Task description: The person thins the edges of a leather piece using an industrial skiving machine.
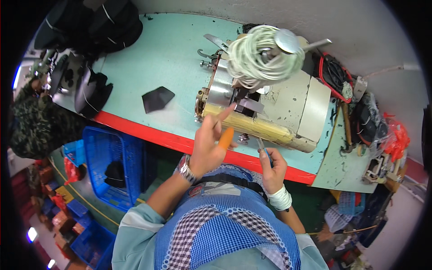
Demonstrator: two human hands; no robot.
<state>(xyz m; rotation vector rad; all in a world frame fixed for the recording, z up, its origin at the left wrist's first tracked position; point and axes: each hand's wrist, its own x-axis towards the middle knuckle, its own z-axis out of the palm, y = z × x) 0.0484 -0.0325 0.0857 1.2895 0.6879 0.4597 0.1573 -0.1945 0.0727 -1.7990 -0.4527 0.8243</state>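
My left hand [208, 146] is raised at the machine's front edge, its index finger stretched toward the middle of the machine [288, 103]. An orange cover [226, 138] sits along what looks like its thumb; I see nothing gripped there. Low at the table's front edge, my right hand [273, 170] is closed around a slim tool with a blue handle [269, 157] and a thin metal tip; its exact kind is unclear. White cord or band is wound round my right wrist. On the table to the left lies a flat black piece of material [158, 99].
A coil of whitish cord [263, 58] hangs over the machine's top. Black items [92, 27] are piled at the far left. A blue basket [112, 166] stands below the red table edge [148, 133]. A hammer [346, 128] and red bag [396, 137] are at right.
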